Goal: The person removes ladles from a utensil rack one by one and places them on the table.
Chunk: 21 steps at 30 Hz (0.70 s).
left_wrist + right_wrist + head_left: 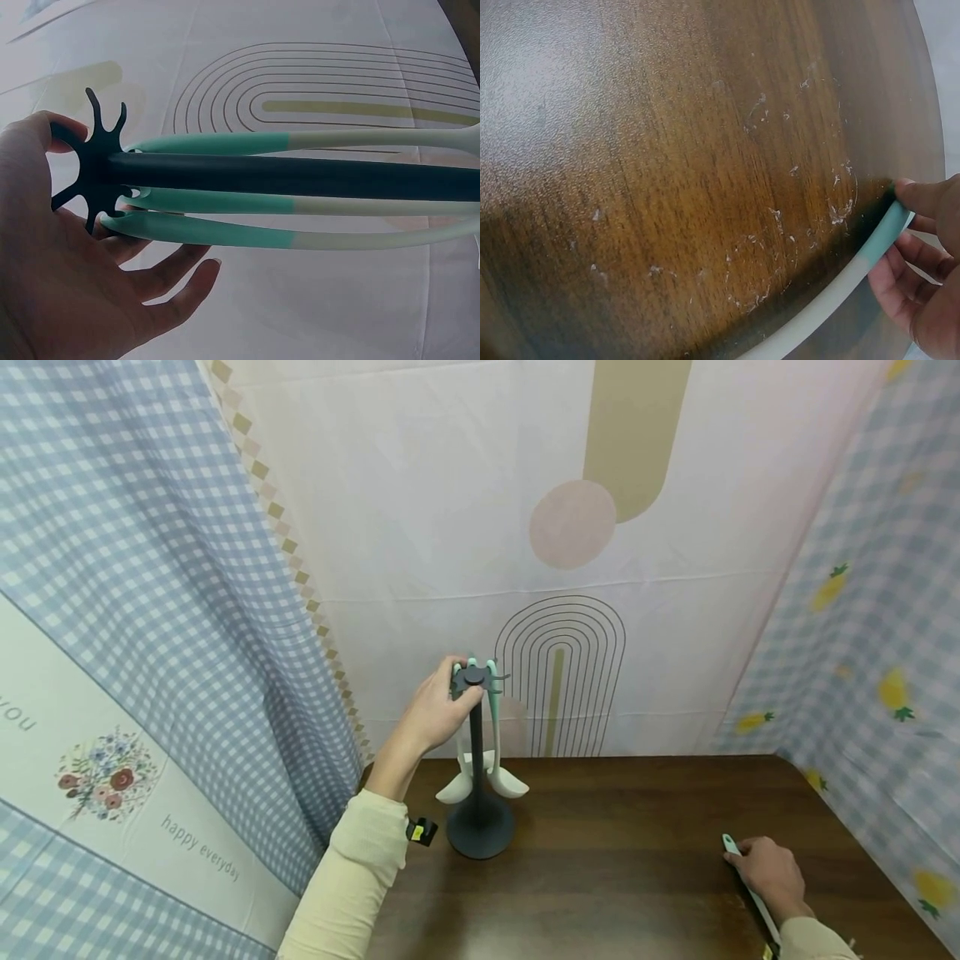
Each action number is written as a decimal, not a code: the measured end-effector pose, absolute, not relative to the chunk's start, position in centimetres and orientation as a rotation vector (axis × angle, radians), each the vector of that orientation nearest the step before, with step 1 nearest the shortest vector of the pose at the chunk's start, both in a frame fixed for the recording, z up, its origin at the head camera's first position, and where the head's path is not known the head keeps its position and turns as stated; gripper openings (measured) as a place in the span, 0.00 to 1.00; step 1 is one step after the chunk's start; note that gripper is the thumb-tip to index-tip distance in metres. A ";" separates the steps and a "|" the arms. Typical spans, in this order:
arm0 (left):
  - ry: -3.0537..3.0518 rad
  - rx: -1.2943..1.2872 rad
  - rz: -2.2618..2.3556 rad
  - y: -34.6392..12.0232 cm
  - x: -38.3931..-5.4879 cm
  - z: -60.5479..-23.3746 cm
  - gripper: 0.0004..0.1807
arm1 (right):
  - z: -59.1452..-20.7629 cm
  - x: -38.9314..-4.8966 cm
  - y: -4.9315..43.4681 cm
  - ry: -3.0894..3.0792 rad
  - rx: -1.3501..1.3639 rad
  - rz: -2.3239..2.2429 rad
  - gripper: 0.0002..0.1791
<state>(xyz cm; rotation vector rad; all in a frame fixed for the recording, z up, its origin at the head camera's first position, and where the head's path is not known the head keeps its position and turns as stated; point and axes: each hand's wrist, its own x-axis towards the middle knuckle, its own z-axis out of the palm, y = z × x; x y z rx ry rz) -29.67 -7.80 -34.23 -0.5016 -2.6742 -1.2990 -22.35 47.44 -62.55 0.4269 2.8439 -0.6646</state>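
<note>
A dark utensil stand [481, 827] with a round base and a hooked top stands on the table. My left hand [438, 708] holds the stand at its hooked top, thumb on the near side and fingers reaching behind. Several utensils with green-and-white handles [217, 229] hang from the hooks, their white heads [508, 783] low beside the post. Far to the right, my right hand [772, 870] pinches the green end of another kitchen utensil [817, 311] between thumb and fingers. Its pale handle slants down close over the tabletop, and its head is out of view.
The brown wooden table [615, 860] carries whitish scuffs near the right hand. A pale printed curtain [420, 527] hangs behind it, with blue checked curtains [187, 568] on the left and pineapple-patterned cloth [862, 693] on the right.
</note>
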 end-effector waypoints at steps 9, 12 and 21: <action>-2.666 -0.503 -1.300 -7.7 -29.8 -34.3 0.34 | -62.7 -22.3 47.3 2.846 0.445 -0.651 0.30; -2.664 -0.504 -1.303 -7.7 -29.9 -34.3 0.35 | -62.7 -22.3 47.2 2.844 0.455 -0.658 0.30; -2.665 -0.505 -1.318 -7.7 -29.8 -34.3 0.35 | -62.6 -22.3 47.0 2.850 0.473 -0.657 0.29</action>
